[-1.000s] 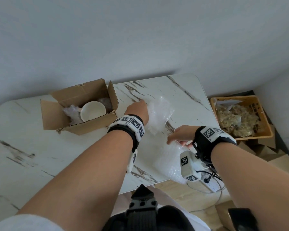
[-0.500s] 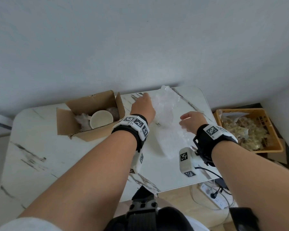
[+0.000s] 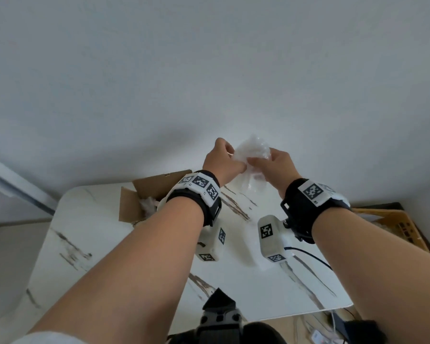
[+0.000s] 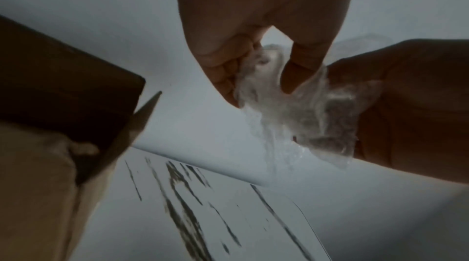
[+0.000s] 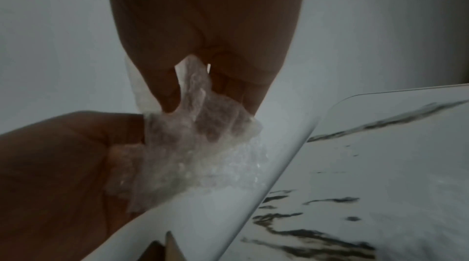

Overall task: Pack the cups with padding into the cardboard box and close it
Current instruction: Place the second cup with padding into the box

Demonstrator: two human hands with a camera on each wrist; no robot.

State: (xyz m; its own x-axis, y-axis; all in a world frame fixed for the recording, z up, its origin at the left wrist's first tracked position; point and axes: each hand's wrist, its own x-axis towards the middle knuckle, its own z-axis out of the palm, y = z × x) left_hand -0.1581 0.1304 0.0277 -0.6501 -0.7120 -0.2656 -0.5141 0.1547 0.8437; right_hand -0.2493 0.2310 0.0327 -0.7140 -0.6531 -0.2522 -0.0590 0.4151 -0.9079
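Both hands hold a sheet of clear bubble wrap (image 3: 252,151) up in the air above the far edge of the marble table (image 3: 246,281). My left hand (image 3: 224,161) pinches its left part, thumb against curled fingers (image 4: 228,64). My right hand (image 3: 271,165) grips the other part (image 5: 198,125). The wrap hangs down between them toward the table. The open cardboard box (image 3: 144,197) stands at the far left of the table, mostly hidden behind my left wrist. White padding (image 3: 148,207) shows inside it. The cup in it is hidden, apart from a sliver of rim.
A yellow crate (image 3: 395,224) stands on the floor to the right of the table. A power strip and cables (image 3: 318,336) lie on the floor near the table's front edge. A grey wall rises right behind the table.
Both hands rose from the table and came together, lifting the bubble wrap off the surface and bunching it. The head view tilted up toward the wall.
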